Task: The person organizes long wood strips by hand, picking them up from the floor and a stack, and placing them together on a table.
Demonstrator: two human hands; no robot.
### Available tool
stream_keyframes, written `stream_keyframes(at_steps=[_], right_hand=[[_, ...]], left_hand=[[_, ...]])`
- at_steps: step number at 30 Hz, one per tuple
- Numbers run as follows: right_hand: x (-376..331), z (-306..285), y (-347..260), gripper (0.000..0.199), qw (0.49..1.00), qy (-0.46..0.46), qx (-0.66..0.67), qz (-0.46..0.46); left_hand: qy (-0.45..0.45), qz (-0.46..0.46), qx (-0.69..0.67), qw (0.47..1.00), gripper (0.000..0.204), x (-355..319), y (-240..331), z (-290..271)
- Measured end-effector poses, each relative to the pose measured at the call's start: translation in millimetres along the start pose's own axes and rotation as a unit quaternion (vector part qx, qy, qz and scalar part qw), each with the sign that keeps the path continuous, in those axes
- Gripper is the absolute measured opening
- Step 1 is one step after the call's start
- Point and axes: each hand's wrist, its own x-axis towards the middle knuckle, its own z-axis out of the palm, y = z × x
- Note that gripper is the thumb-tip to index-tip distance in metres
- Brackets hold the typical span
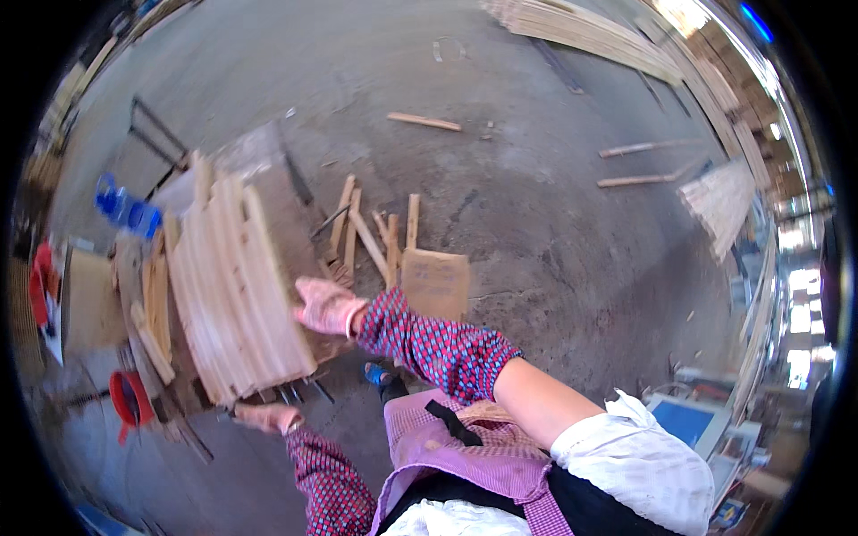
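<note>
A row of pale wooden strips [234,286] lies side by side on a bench at the left, slightly blurred. My right hand [326,305], in a pinkish work glove, is at the right edge of the strips, its thumb and fingers apart. My left hand [268,417], also gloved, is at the near end of the strips with its fingers stretched along it. Whether either hand presses on the wood is hard to tell. Patterned sleeve covers [433,344] cover both forearms.
A blue-capped clear bottle [130,210] lies beyond the strips. Left of them are a red container [131,399] and narrow offcuts [156,304]. Loose sticks [366,241] and a cardboard piece [435,281] lie right of the bench. Long boards [590,36] are stacked far right.
</note>
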Motion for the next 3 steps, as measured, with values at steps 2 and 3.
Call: stream_keyframes(at_steps=[2,3], right_hand=[[-15.1,20.1,30.8,0.041,0.999,0.003,0.029,-0.016],[-28.1,-1.2,27.3,0.041,0.997,-0.053,0.047,0.009]], left_hand=[[-0.014,-0.022,-0.121,0.992,0.04,-6.2,-10.9,-22.8],[-0.01,-0.019,-0.126,0.992,0.04,-12.3,-4.8,-9.8]])
